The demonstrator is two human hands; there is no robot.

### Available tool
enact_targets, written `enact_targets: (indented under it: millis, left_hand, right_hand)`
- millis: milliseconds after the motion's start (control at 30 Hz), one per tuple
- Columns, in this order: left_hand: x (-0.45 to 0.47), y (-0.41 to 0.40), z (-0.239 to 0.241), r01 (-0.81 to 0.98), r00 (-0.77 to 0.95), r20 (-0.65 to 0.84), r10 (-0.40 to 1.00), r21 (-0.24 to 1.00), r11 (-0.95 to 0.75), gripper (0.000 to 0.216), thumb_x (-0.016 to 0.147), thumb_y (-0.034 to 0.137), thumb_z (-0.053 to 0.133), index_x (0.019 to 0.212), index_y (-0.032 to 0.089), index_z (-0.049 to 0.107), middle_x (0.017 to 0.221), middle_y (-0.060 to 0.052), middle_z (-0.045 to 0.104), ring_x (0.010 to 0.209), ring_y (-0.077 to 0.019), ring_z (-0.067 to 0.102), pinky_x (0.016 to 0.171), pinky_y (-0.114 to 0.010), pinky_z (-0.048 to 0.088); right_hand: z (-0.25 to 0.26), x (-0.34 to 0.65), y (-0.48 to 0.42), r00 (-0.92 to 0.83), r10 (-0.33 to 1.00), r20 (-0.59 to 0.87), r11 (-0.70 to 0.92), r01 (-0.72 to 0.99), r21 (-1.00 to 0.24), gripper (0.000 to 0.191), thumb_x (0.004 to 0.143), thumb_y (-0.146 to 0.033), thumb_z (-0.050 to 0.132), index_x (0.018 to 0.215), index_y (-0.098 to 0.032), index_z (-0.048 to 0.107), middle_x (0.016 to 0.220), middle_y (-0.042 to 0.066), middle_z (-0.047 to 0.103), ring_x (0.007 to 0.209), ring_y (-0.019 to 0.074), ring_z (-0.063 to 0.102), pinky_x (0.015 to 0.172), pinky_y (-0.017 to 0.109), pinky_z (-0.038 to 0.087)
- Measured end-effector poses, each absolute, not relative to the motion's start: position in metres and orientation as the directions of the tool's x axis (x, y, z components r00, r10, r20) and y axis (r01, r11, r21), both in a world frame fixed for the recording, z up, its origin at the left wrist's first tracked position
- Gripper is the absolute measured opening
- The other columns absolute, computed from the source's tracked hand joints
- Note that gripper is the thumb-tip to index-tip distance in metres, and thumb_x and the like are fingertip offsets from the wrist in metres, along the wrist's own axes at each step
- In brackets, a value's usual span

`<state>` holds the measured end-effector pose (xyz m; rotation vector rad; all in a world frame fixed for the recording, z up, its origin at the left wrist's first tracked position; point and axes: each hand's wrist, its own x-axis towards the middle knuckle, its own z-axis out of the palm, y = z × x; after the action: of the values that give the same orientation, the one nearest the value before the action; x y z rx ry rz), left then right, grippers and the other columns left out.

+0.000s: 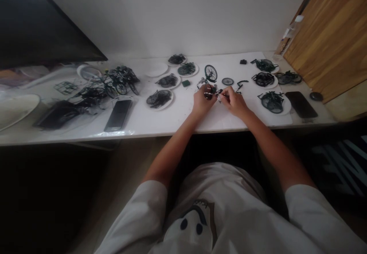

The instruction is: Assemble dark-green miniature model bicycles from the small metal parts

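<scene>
1. Toy bike (204, 82), tilted with one spoked wheel raised, is held just above the table (183, 120).
2. Left hand (201, 100): its fingers curl around the lower part of the toy bike, gripping it.
3. Right hand (236, 102): thumb and forefinger are pinched on a thin piece (220, 94) at the toy bike's right side, too small to identify.
4. Just right of the toy bike lie a loose wheel (228, 81) and, past that, a curved dark part (243, 82).
5. Near the toy bike, on its left, sits a small green block (186, 83).
6. Farther left of the toy bike, four plates (171, 101) carry heaps of dark parts (159, 98).
7. Farther right of the toy bike, three more plates (286, 108) bear similar heaps, the nearest one beside a black phone (301, 105).
8. Well left of the toy bike are another phone (118, 115), lying flat, and a cluster of bikes (122, 80) standing close together, partly blurred.
9. Well beyond the toy bike, to its right, a clear bottle (295, 27) stands against a wooden panel (332, 36).
</scene>
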<state>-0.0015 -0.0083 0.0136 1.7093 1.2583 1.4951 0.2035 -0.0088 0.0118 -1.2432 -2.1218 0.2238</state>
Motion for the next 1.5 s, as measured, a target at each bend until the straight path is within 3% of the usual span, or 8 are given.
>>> enact_targets:
  millis: [233, 633, 800, 1200, 1400, 1500]
  left_hand:
    - [-0.003, -0.006, 0.013, 0.331, -0.056, 0.456, 0.888, 0.848, -0.414, 0.030, 0.087, 0.013, 0.080, 0.114, 0.021, 0.070, 0.105, -0.005, 0.082, 0.080, -0.0137, 0.074, 0.077, -0.028, 0.060]
    - [-0.004, -0.002, 0.006, 0.355, -0.039, 0.464, 0.885, 0.834, -0.422, 0.034, 0.084, 0.011, 0.081, 0.116, 0.020, 0.072, 0.096, -0.004, 0.081, 0.074, -0.0134, 0.071, 0.071, -0.026, 0.055]
    - [-0.003, -0.001, 0.003, 0.339, -0.046, 0.475, 0.879, 0.835, -0.433, 0.035, 0.084, 0.012, 0.082, 0.117, 0.020, 0.073, 0.100, -0.005, 0.082, 0.074, -0.0127, 0.071, 0.070, -0.025, 0.055]
    - [0.001, 0.005, 0.002, 0.012, -0.023, 0.370, 0.929, 0.929, -0.369, 0.036, 0.085, 0.022, 0.087, 0.118, 0.019, 0.074, 0.108, -0.008, 0.085, 0.087, -0.0171, 0.086, 0.072, -0.024, 0.065]
    - [0.000, 0.007, 0.002, -0.125, 0.075, 0.327, 0.942, 0.940, -0.317, 0.041, 0.084, 0.025, 0.091, 0.120, 0.018, 0.072, 0.107, -0.009, 0.087, 0.085, -0.0186, 0.087, 0.073, -0.025, 0.066]
    - [-0.001, 0.006, 0.004, -0.194, 0.129, 0.331, 0.935, 0.933, -0.304, 0.043, 0.084, 0.030, 0.093, 0.119, 0.019, 0.071, 0.107, -0.009, 0.087, 0.083, -0.0180, 0.086, 0.076, -0.029, 0.068]
  right_hand:
    - [0.003, 0.203, -0.001, -0.347, 0.814, 0.466, 0.547, 0.728, -0.414, 0.035, 0.116, -0.052, 0.051, 0.126, -0.022, 0.064, 0.119, 0.019, 0.085, 0.099, 0.0327, 0.082, 0.079, 0.040, 0.057]
    - [0.004, 0.204, -0.001, -0.368, 0.824, 0.431, 0.528, 0.774, -0.349, 0.033, 0.118, -0.047, 0.050, 0.127, -0.019, 0.066, 0.123, 0.019, 0.087, 0.095, 0.0325, 0.083, 0.076, 0.038, 0.054]
    - [0.002, 0.204, 0.001, -0.350, 0.828, 0.437, 0.509, 0.796, -0.328, 0.034, 0.119, -0.050, 0.050, 0.123, -0.020, 0.066, 0.109, 0.016, 0.087, 0.091, 0.0312, 0.082, 0.073, 0.035, 0.048]
    - [0.008, 0.201, -0.006, -0.208, 0.735, 0.645, 0.596, 0.652, -0.469, 0.048, 0.118, -0.067, 0.045, 0.106, -0.026, 0.068, 0.092, 0.008, 0.080, 0.081, 0.0235, 0.073, 0.077, 0.035, 0.051]
    - [0.012, 0.200, -0.003, -0.190, 0.649, 0.737, 0.679, 0.580, -0.449, 0.056, 0.121, -0.065, 0.032, 0.109, -0.027, 0.070, 0.108, 0.012, 0.080, 0.107, 0.0289, 0.075, 0.099, 0.044, 0.058]
    - [0.013, 0.200, -0.005, -0.196, 0.661, 0.724, 0.686, 0.550, -0.477, 0.050, 0.120, -0.066, 0.039, 0.118, -0.027, 0.070, 0.115, 0.013, 0.079, 0.112, 0.0297, 0.075, 0.101, 0.046, 0.060]
